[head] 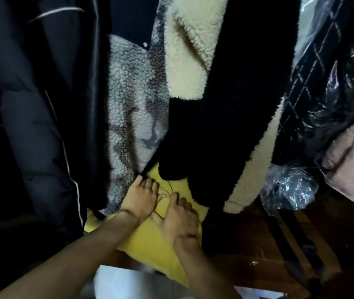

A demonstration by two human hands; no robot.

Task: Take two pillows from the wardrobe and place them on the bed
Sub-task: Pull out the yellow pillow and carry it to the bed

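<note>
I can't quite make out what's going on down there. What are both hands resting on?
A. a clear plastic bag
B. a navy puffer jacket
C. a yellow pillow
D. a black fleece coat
C: the left hand and right hand both lie flat on the yellow pillow, below the hanging coats.

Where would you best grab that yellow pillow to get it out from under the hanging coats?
Probably by its near edge, from the front. The yellow pillow lies flat, its far end tucked beneath the black fleece coat, so only the near part is free. The left hand and right hand rest on top, without a visible grip.
</note>
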